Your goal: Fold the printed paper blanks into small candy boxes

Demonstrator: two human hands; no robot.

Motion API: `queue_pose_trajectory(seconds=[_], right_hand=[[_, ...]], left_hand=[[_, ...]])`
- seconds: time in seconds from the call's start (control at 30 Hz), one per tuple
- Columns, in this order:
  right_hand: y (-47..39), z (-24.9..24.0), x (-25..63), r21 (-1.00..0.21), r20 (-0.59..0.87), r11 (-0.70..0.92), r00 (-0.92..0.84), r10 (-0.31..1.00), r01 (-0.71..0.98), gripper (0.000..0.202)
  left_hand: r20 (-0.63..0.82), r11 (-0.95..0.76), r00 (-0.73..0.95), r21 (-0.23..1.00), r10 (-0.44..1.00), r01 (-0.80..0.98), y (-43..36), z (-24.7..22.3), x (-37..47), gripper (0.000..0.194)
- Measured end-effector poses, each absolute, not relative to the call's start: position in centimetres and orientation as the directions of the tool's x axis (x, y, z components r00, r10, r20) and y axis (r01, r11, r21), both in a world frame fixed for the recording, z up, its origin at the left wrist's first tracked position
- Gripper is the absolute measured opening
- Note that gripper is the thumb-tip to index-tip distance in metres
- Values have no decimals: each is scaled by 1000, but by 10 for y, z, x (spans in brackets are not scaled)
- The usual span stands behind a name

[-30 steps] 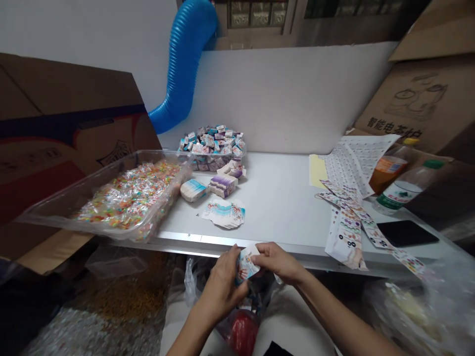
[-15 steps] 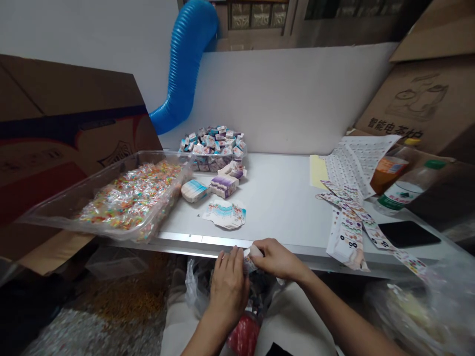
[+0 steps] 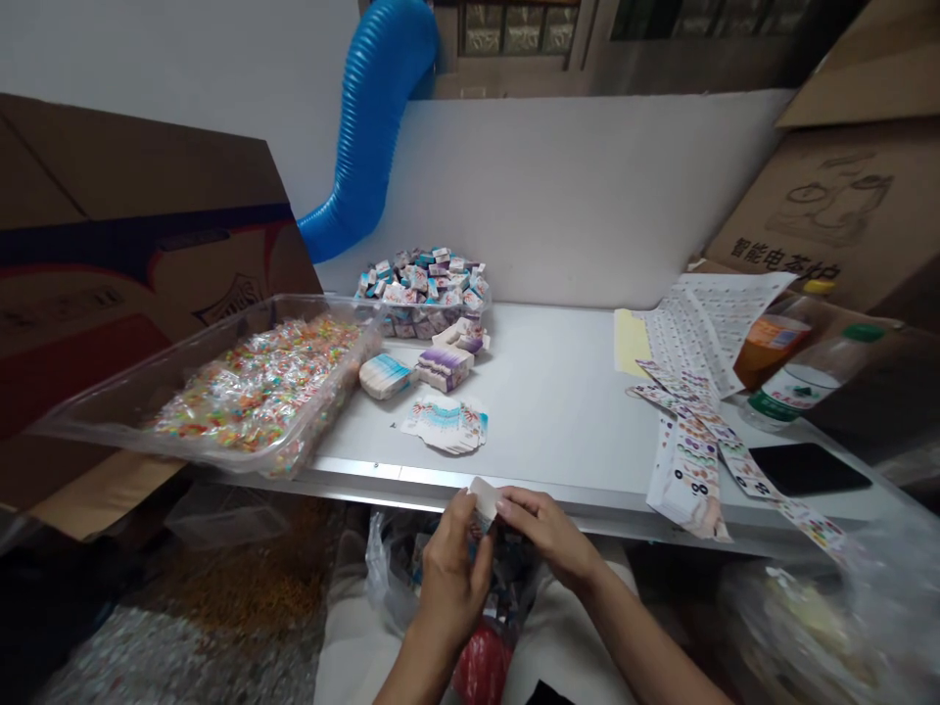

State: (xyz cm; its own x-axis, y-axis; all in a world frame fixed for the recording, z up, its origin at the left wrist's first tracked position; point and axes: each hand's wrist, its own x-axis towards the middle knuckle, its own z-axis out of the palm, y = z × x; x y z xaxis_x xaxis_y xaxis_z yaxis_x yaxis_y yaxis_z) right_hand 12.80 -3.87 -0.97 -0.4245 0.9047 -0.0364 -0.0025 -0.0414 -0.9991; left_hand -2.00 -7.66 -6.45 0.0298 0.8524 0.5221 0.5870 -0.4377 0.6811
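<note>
Just off the table's front edge, my left hand (image 3: 451, 563) grips a small white paperboard box (image 3: 483, 497) between thumb and fingers. My right hand (image 3: 547, 529) pinches the same box from the right; its lower part is partly hidden by my fingers. Ahead on the table lies a fanned stack of flat printed box blanks (image 3: 445, 424). Behind it sit a blue-and-white stack of blanks (image 3: 386, 375) and a purple-and-white stack (image 3: 445, 367). Below my hands, a clear plastic bag (image 3: 389, 568) between my legs holds small boxes.
On the left stands a clear tray (image 3: 80, 416) of colourful small packets. A clear container (image 3: 470, 315) heaped with small boxes is at the back. To the right are sticker strips (image 3: 686, 470), printed sheets (image 3: 694, 313), bottles (image 3: 789, 392) and a black phone (image 3: 808, 468).
My left hand has turned, its thumb now showing. The white box has come up into clearer view, and my right fingers have shifted to its right side.
</note>
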Motion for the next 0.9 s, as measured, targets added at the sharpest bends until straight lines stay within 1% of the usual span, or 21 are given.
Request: queue_pose_trajectory(seconds=[0.07, 0.13, 0.2, 0.23, 0.27, 0.33, 0.4, 0.43, 0.47, 0.63, 0.67, 0.73, 0.8, 0.9], right_hand=[[-48, -18, 123, -977, -51, -129, -394, 918, -172, 29], [-54, -25, 116, -945, -72, -177, -354, 933, -275, 30], [-58, -31, 109, -932, -105, -198, -296, 950, -304, 32], [-59, -32, 106, -940, -114, -184, -246, 963, -287, 32], [-60, -33, 103, -960, -102, -145, -184, 978, -241, 33], [-63, -33, 99, -998, 6, 1, -74, 997, -63, 34], [-66, -32, 99, -980, 143, 150, -60, 988, 128, 34], [-67, -32, 99, -963, 179, 190, -74, 981, 192, 35], [-68, -32, 99, -952, 186, 200, -80, 979, 233, 36], [-66, -32, 100, -913, 113, 117, -34, 993, 391, 34], [-66, -32, 100, -885, 129, 134, -41, 991, 447, 33], [-66, -30, 101, -793, 207, 225, -98, 973, 566, 33], [-69, -29, 103, -657, 317, 371, -205, 926, 657, 35], [-75, -27, 107, -444, 429, 548, -368, 825, 709, 41]], left_hand=[[504, -412, 8, 695, 863, 590, -75, -64, -20, 41], [510, -403, -12, 694, 860, 597, -75, -64, -20, 40], [540, -422, -10, 668, 841, 613, -76, -64, -19, 40], [560, -441, 7, 645, 829, 624, -77, -64, -19, 40], [572, -457, 31, 620, 820, 638, -77, -64, -19, 41], [570, -465, 71, 586, 819, 664, -79, -64, -20, 43], [562, -460, 86, 570, 823, 680, -79, -63, -21, 46], [563, -463, 90, 565, 821, 683, -79, -63, -21, 47], [568, -470, 96, 561, 817, 682, -80, -63, -21, 48], [557, -441, 65, 575, 828, 689, -80, -70, -22, 51], [558, -442, 73, 565, 827, 697, -80, -72, -22, 52], [565, -462, 112, 527, 818, 714, -79, -76, -24, 52], [560, -475, 147, 501, 815, 724, -79, -78, -26, 54], [555, -488, 175, 488, 813, 723, -80, -80, -30, 57]])
